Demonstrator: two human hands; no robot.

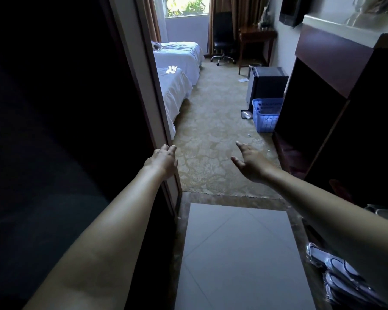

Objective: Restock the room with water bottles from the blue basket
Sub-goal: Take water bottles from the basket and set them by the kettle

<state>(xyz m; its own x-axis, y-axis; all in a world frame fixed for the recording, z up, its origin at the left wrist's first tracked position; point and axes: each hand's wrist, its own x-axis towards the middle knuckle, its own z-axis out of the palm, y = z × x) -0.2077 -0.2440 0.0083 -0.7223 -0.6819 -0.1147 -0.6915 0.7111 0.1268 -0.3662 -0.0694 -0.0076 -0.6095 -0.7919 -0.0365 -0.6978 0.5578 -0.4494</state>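
The blue basket (266,115) stands on the carpet (213,135), right part hidden behind the dark cabinet (327,121); its contents cannot be made out. Lattice walls, solid rim. Left hand (162,162) rests against the door edge (143,90), holding nothing. Right hand (250,163) is spread, empty.

No text, label, brand, number or sign can be read anywhere
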